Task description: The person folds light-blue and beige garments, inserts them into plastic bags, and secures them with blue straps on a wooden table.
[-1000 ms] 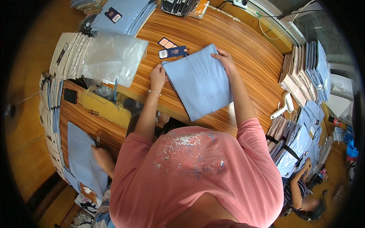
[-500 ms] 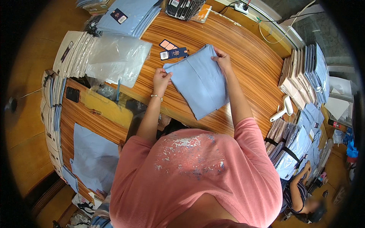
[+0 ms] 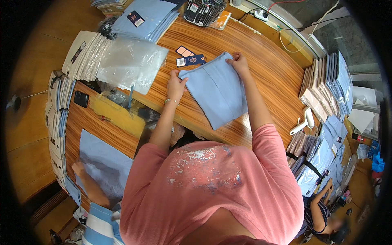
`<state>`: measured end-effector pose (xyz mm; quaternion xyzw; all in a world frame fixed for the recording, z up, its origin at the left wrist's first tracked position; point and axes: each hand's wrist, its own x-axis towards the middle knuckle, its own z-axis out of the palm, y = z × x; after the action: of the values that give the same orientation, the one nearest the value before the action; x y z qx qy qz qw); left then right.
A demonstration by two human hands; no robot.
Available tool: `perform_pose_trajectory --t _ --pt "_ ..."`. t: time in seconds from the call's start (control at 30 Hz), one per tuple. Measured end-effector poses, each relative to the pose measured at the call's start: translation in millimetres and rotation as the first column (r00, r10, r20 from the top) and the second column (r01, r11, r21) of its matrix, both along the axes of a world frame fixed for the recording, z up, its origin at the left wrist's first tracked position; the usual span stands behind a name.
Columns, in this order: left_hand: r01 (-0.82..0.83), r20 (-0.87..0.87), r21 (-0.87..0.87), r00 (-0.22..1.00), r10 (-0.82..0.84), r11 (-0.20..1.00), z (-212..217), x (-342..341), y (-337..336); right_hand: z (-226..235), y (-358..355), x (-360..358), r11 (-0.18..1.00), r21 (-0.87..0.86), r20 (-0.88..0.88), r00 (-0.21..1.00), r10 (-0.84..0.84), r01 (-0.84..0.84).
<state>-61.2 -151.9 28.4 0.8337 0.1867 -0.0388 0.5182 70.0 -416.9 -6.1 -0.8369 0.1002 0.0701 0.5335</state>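
Note:
A folded light blue garment lies on the striped wooden table in front of me, a crease running down its middle. My left hand pinches its upper left corner between thumb and fingers. At the upper right corner, my right hand grips the edge, its fingers closed. Just beyond the garment's top edge are a dark blue hang tag and a smaller card with pink squares.
Clear plastic bags lie left, beside stacked packed garments. A white lint roller rests at right near folded stacks. At lower left, a co-worker's arm reaches over blue cloth. Another person is at lower right.
The whole view has shifted slightly. Both my hands keep hold of the garment's top corners. The co-worker's arm in a striped sleeve has come in over the blue cloth at lower left.

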Motion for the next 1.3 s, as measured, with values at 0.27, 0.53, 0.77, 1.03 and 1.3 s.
perform_pose_trajectory --t 0.27,0.53,0.77,1.03,1.3 --pt "0.166 0.134 0.304 0.968 -0.214 0.938 -17 19 17 14 -4 -3 0.982 -0.050 0.060 0.981 0.183 -0.181" --pt "0.329 0.531 -0.224 0.830 -0.168 0.917 142 -2 -35 198 -68 -118 0.923 0.383 0.343 0.933 -0.108 -0.034" --pt "0.628 0.551 0.441 0.375 -0.746 0.641 123 -61 -29 176 -106 -265 0.995 -0.101 0.457 0.888 0.050 -0.004" --pt "0.781 0.320 0.492 0.248 -0.914 0.384 3 -130 -5 49 -74 -384 0.965 -0.259 0.160 0.987 -0.003 0.045" --pt "0.620 -0.163 -0.383 0.684 -0.711 0.685 -13 -100 -16 40 -75 -346 0.839 0.386 -0.356 0.901 -0.247 0.383"
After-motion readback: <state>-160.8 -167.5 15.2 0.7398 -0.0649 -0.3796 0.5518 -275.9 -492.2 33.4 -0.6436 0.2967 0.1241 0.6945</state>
